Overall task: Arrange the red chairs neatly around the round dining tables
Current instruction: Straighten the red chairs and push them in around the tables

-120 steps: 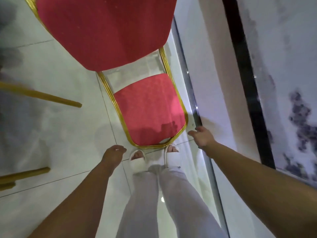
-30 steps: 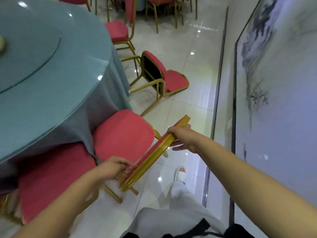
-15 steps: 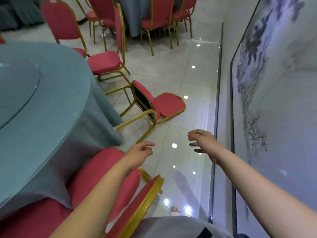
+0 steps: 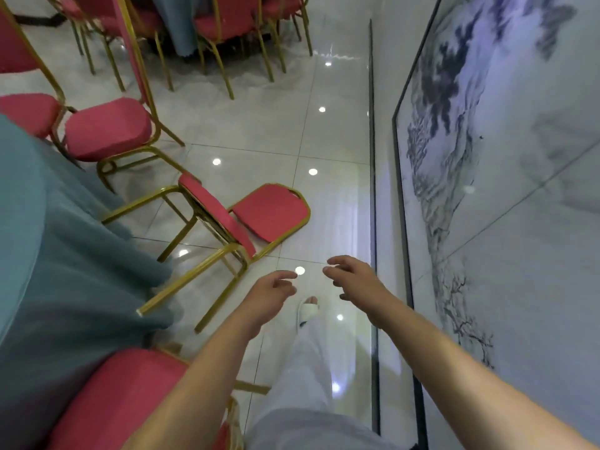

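A red chair with a gold frame [image 4: 269, 216] lies tipped on its back on the white tile floor, legs pointing toward the round table with the teal cloth [image 4: 48, 248] at the left. My left hand [image 4: 269, 295] and my right hand [image 4: 354, 280] reach forward just short of it, both empty with fingers apart. An upright red chair [image 4: 123, 394] stands tucked at the table's edge under my left arm. Two more upright red chairs [image 4: 107, 128] stand farther along the table.
A wall panel with an ink landscape painting [image 4: 503, 190] runs along the right, leaving a narrow aisle of tile floor. Another table with several red chairs [image 4: 227, 24] stands at the back. My foot in a white slipper [image 4: 308, 311] is just below the hands.
My hands let go of the near chair's backrest and moved forward. The view has advanced, so the fallen chair is now closer and both hands are nearer to it.
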